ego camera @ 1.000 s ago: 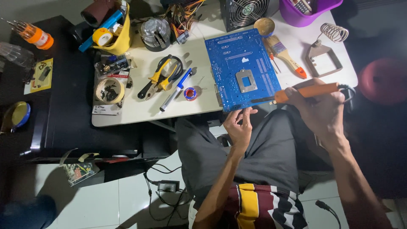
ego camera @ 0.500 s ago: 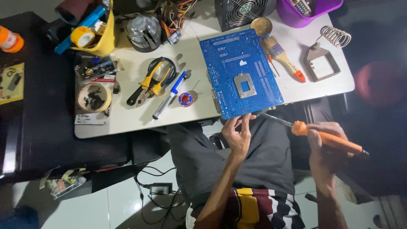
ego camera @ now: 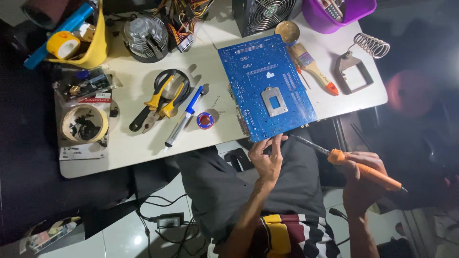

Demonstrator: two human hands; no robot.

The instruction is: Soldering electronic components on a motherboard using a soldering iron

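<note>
A blue circuit board [ego camera: 267, 86] lies face down on the white table [ego camera: 134, 148], its near corner hanging past the edge. My left hand [ego camera: 267, 157] is just below that corner, fingers spread, fingertips at the board's edge. My right hand [ego camera: 362, 174] grips the orange handle of a soldering iron [ego camera: 349, 160] off the table to the right, above my lap. Its thin metal tip points up-left toward the board's corner, stopping short of it.
On the table: yellow-handled pliers [ego camera: 160, 102], a blue-and-white pen tool [ego camera: 184, 117], a small solder spool [ego camera: 205, 120], a brush [ego camera: 313, 67], a coil iron stand [ego camera: 356, 67], a tape roll [ego camera: 85, 124], a yellow bin [ego camera: 91, 52], a fan [ego camera: 143, 36], a purple tub [ego camera: 339, 12]. Cables lie on the floor.
My right hand pulled the soldering iron off the board's edge, down and to the right. The left hand stays under the board's corner. The view shifted closer.
</note>
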